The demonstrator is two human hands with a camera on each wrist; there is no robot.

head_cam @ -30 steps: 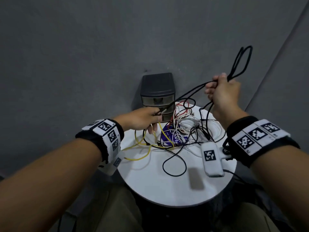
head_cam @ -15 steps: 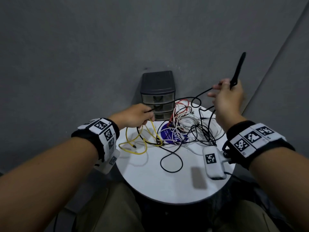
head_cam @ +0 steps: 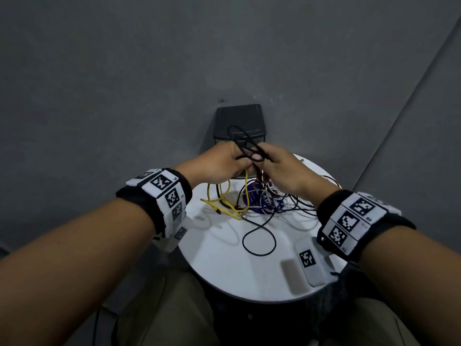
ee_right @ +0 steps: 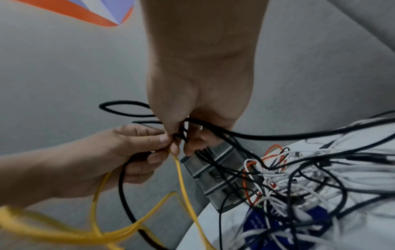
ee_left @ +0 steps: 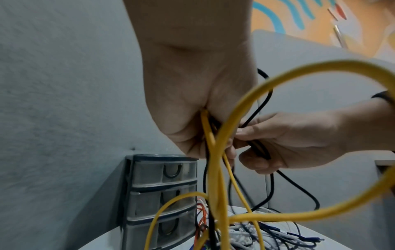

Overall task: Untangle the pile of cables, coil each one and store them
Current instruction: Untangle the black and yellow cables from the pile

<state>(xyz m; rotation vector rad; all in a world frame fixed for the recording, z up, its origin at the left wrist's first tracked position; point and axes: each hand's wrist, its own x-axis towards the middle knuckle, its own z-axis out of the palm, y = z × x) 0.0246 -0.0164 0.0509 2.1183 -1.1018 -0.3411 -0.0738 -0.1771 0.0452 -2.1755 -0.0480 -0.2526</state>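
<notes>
My left hand and right hand meet in front of the drawer unit, above the table's far edge. The right hand pinches folded loops of the black cable, which stick up over the drawer top. The left hand grips the yellow cable together with a strand of the black cable. The yellow cable hangs in loops to the table. The tangled pile of white, black and red cables lies under the right hand.
The small dark drawer unit stands against the grey wall at the back of the round white table. One black loop lies at the table's middle. A blue label sits under the pile.
My right hand dropped from high on the right and moved left to meet the left hand. The left hand rose, lifting the yellow cable. The black loops now sit between both hands.
</notes>
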